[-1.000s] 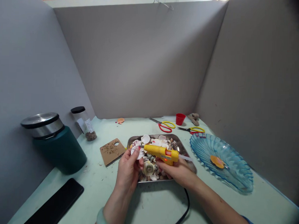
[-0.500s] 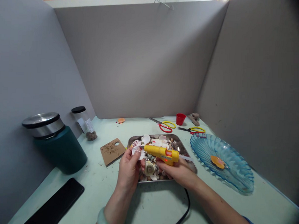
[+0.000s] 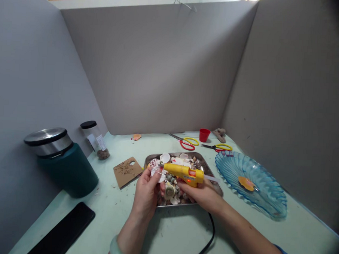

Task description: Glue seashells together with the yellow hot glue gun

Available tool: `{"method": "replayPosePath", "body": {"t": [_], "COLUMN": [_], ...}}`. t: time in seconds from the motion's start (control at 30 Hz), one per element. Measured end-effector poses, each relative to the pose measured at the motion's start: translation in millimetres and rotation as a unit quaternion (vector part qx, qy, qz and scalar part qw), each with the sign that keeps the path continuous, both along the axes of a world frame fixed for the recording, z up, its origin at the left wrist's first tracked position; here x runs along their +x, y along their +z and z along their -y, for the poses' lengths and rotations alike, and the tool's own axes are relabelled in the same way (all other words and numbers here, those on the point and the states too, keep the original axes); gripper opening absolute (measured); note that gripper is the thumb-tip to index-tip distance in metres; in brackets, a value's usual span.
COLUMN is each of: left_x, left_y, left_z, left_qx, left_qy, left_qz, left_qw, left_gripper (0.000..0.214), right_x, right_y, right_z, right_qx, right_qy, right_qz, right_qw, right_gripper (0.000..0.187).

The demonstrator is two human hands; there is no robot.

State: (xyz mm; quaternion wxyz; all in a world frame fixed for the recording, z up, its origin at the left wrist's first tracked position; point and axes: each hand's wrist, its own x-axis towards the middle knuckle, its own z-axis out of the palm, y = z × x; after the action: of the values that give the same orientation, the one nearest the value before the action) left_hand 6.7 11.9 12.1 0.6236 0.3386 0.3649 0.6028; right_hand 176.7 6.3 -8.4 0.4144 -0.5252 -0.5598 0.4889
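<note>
My right hand (image 3: 201,194) is wrapped round a yellow hot glue gun (image 3: 181,171); a clear glue stick juts from its rear and a small red light glows on its side. The nozzle points left, close to a white seashell (image 3: 157,174) that my left hand (image 3: 147,187) pinches between thumb and fingers. A thin pale strand shows near the shell. Both hands are above a metal tray (image 3: 219,189) filled with shells and small snail shells. A black cord (image 3: 209,241) runs down the table below the right hand.
Left of the tray lies a brown card (image 3: 125,173) with dark specks. Farther left stand a green flask (image 3: 69,167), a clear jar (image 3: 96,140) and a black phone (image 3: 64,231). Scissors (image 3: 187,142), a red cup (image 3: 204,135) and pliers-like snips (image 3: 217,147) lie behind; a blue glass dish (image 3: 267,198) sits right.
Both hands hold nearly the same pose. The white shell has turned slightly near the nozzle, and the glue gun has barely shifted.
</note>
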Motion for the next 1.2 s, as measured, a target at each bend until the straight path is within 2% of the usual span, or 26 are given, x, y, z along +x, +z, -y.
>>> {"method": "replayPosePath", "body": {"t": [0.17, 0.3, 0.43, 0.53, 0.67, 0.97, 1.2], "left_x": [2, 4, 6, 9, 11, 10, 10], "left_y": [1.2, -1.4, -5.2, -6.9, -7.2, -7.4, -6.6], "left_z": [1, 2, 2, 4, 6, 7, 7], "left_qx": [0.002, 0.004, 0.013, 0.020, 0.020, 0.030, 0.027], "left_qy": [0.005, 0.008, -0.006, -0.011, -0.026, -0.044, -0.047], "left_qz": [0.000, -0.038, -0.075, -0.117, -0.149, -0.159, -0.141], "left_qw": [1.000, 0.999, 0.997, 0.993, 0.988, 0.986, 0.988], "left_gripper": [0.048, 0.047, 0.046, 0.045, 0.047, 0.042, 0.039], "right_x": [-1, -3, -7, -10, -13, -16, -16], "right_y": [3.4, 7.1, 14.2, 17.5, 16.2, 12.2, 9.8], "right_z": [-1, -1, 7, 12, 13, 11, 11], "right_qx": [0.008, 0.019, 0.088, 0.103, 0.124, 0.131, 0.142], "right_qy": [-0.032, -0.066, -0.053, -0.042, -0.063, -0.089, -0.088], "right_qz": [0.002, -0.007, -0.013, -0.027, -0.036, 0.018, 0.009], "right_qw": [0.999, 0.998, 0.995, 0.993, 0.990, 0.987, 0.986], "right_gripper": [0.024, 0.027, 0.026, 0.023, 0.021, 0.025, 0.025]}}
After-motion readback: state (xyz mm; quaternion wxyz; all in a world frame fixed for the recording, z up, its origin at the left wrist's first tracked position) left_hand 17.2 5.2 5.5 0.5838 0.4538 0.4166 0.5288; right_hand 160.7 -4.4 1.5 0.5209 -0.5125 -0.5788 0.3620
